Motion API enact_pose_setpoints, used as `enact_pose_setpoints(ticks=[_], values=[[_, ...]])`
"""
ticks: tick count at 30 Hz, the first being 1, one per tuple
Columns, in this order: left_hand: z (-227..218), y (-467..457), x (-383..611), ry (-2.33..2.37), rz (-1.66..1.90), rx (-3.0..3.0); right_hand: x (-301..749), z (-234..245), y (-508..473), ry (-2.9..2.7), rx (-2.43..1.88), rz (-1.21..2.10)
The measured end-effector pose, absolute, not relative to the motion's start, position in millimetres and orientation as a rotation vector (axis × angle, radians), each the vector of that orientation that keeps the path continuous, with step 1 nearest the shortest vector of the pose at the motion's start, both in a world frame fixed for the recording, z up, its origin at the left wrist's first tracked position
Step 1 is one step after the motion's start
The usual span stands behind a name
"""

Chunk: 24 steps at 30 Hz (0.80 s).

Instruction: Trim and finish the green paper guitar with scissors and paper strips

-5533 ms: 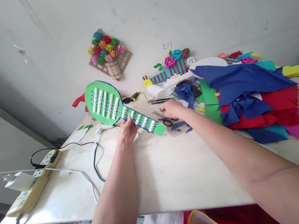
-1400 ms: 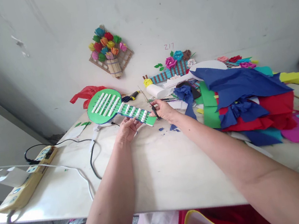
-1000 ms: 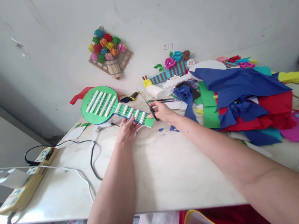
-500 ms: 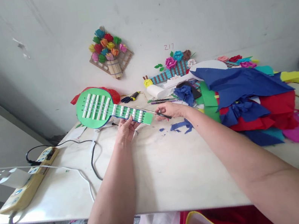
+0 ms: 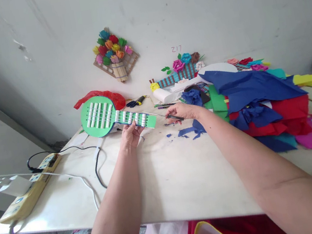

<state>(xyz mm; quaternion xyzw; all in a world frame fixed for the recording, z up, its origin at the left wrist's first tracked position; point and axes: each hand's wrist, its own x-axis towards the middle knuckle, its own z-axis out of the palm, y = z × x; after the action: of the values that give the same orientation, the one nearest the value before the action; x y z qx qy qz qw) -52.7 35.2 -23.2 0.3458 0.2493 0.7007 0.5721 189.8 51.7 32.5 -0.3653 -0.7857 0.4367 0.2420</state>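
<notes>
A green paper guitar (image 5: 104, 115) with white strips across its round body and neck is held above the table, its neck gripped by my left hand (image 5: 130, 133). My right hand (image 5: 183, 111) is closed on a pair of scissors (image 5: 161, 115), blades pointing left toward the end of the guitar's neck and lying nearly flat. Small blue paper scraps (image 5: 190, 131) lie on the table just below my right hand.
A heap of blue, red, green and magenta paper (image 5: 261, 103) covers the table's right side. Pens, a white roll (image 5: 164, 95) and paper-flower crafts stand at the back by the wall. A power strip (image 5: 28, 192) with cables lies at the left edge.
My right hand has drawn the scissors away from the neck's end and laid them flatter, pointing left. The guitar has tipped and shifted slightly left in my left hand.
</notes>
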Motion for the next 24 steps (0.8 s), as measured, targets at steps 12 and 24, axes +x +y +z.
enact_pose_setpoints(ticks=[12,24], values=[[-22,34,-53,0.578,1.671,0.759,198,36,56,-2.192,-1.056,1.125],[-22,35,-54,0.594,1.670,0.781,196,41,48,-2.147,-1.101,1.127]])
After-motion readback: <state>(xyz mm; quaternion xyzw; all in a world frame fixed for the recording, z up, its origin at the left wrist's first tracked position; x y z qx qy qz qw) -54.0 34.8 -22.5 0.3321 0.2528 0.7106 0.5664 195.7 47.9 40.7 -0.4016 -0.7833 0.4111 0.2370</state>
